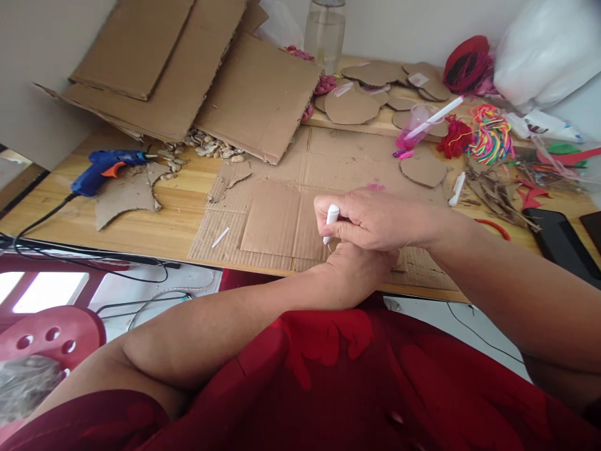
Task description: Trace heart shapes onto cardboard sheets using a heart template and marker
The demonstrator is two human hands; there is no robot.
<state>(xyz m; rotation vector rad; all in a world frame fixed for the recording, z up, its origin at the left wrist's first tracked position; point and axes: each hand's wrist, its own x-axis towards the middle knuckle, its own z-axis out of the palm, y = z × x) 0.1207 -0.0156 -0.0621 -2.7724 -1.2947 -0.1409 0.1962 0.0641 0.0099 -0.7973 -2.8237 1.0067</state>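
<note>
My right hand (361, 216) is closed around a white pen-like tool (332, 220), held nearly upright with its lower end toward the cardboard. Whether that end is a tip or a blade is too small to tell. Crossing beneath it, my left hand (359, 269) lies by the near edge of the table, its fingers mostly hidden by the right hand and wrist. Under and beside both hands is a flat rectangular cardboard piece (270, 216), resting on a larger cardboard sheet (347, 147).
A blue glue gun (106, 169) with a cord lies left, near a cardboard offcut (126, 197) and peanut shells (213, 145). Large cardboard sheets (263, 88) lean behind. Rightward are cut cardboard shapes (354, 103), colourful yarn (491, 134), a white capped stick (457, 189) and a black phone-like object (561, 244).
</note>
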